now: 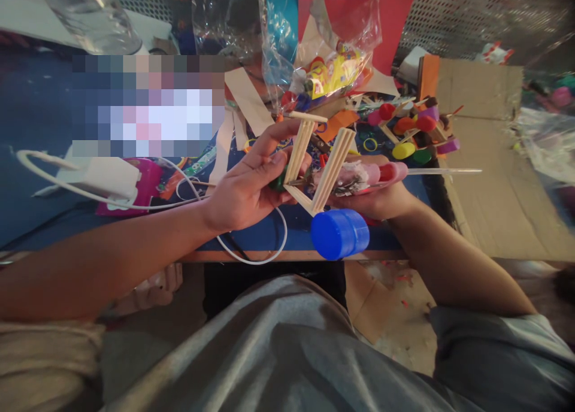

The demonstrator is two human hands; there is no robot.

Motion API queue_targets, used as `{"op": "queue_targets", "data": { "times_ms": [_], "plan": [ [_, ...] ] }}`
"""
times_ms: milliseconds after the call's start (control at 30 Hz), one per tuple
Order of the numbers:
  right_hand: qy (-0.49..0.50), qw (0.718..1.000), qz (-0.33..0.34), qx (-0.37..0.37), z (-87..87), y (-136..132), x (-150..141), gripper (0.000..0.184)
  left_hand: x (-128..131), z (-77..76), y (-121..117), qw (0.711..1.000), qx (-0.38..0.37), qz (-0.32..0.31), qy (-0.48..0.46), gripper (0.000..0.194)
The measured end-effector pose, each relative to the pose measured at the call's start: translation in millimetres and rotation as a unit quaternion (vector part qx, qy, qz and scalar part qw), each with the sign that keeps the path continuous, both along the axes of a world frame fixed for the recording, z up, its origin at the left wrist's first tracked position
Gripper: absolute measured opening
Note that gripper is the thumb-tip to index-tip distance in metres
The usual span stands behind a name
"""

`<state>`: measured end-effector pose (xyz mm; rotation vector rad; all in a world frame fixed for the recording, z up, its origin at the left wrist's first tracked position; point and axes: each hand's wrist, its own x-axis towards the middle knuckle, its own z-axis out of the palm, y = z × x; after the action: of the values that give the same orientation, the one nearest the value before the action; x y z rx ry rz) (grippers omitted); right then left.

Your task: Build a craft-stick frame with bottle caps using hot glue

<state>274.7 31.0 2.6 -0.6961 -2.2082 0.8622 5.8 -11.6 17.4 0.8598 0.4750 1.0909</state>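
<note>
My left hand is closed on a small frame of wooden sticks, gripping its left side. The frame has an angular, open shape, and a blue bottle cap sits at its lower end. A dark green piece, partly hidden, shows at my left fingers. My right hand is wrapped around a pink hot glue gun, whose front is coated in whitish and dark residue. The gun's tip points left, into the frame; whether it touches the sticks I cannot tell. A clear glue stick juts from its back.
Colourful caps joined with sticks stand at the back right, beside flattened cardboard. Left of my hands are a white charger, a looped white cable and a magenta block. Behind lie paper strips and a plastic bag.
</note>
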Motion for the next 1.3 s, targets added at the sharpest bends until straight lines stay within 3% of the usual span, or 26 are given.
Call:
{"op": "queue_targets", "data": {
  "times_ms": [133,333,533,733,967,1133,1300],
  "plan": [
    [0.027,0.999,-0.026,0.014,-1.5,-2.1,-0.8,0.024,0.0,2.1,-0.2,1.000,-0.007,0.007,0.019,0.025],
    [0.070,0.997,0.018,-0.007,0.1,0.1,-1.3,0.050,-0.4,4.3,-1.3,1.000,-0.001,-0.007,0.024,0.028],
    [0.087,0.995,-0.042,-0.011,8.2,-1.5,-4.3,0.036,-1.2,3.8,-2.1,0.998,-0.028,-0.030,0.039,0.028],
    [0.079,0.996,-0.046,-0.007,12.8,-1.1,-5.4,0.029,0.0,3.7,-2.2,0.999,-0.019,-0.034,0.035,0.023],
    [0.056,0.998,0.006,0.029,11.4,-2.0,0.1,0.047,-1.7,1.0,-1.0,0.999,0.001,-0.019,0.026,0.022],
    [0.026,0.996,0.035,0.077,15.3,0.6,-0.2,0.040,-0.4,1.4,-1.9,0.999,0.006,-0.019,0.033,0.023],
    [0.031,0.996,0.068,0.049,18.3,1.4,-3.9,0.040,2.8,2.6,-2.6,1.000,0.004,-0.004,0.005,0.019]
  ]
}}
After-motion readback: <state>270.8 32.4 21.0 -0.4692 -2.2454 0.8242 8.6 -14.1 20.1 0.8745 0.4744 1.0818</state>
